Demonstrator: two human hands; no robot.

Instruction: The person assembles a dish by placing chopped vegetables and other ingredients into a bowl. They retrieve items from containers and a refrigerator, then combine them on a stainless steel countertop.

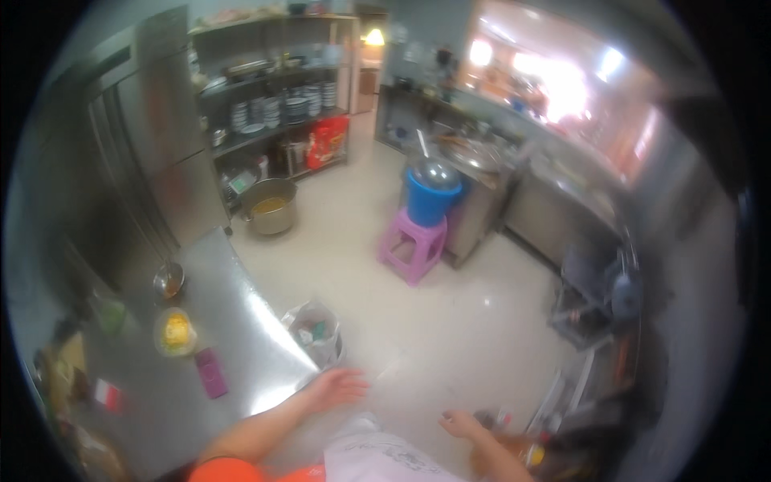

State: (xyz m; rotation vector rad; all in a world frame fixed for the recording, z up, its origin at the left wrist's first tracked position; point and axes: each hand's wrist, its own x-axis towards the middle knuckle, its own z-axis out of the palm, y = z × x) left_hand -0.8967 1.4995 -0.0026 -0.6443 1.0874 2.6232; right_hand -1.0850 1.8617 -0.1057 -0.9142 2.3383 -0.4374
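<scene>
My left hand (336, 388) is over the front corner of the steel table (249, 345), its fingers stretched out and nothing in it. Nearest to it is a bin (320, 341) lined with a pale bag, standing on the floor beside the table. My right hand (459, 423) hangs low over the floor with its fingers curled in, and no object shows in it. On the table are a bowl of yellow food (176, 331), a small metal bowl (169, 281) and a purple phone-shaped thing (211, 373).
A large pot (269, 206) with yellowish contents stands on the floor. A blue bucket (429, 197) sits on a pink stool (413, 245) ahead. Shelves (277, 76) with stacked plates line the back. Steel counters (546, 209) run along the right. A tall steel cabinet (161, 136) is at left.
</scene>
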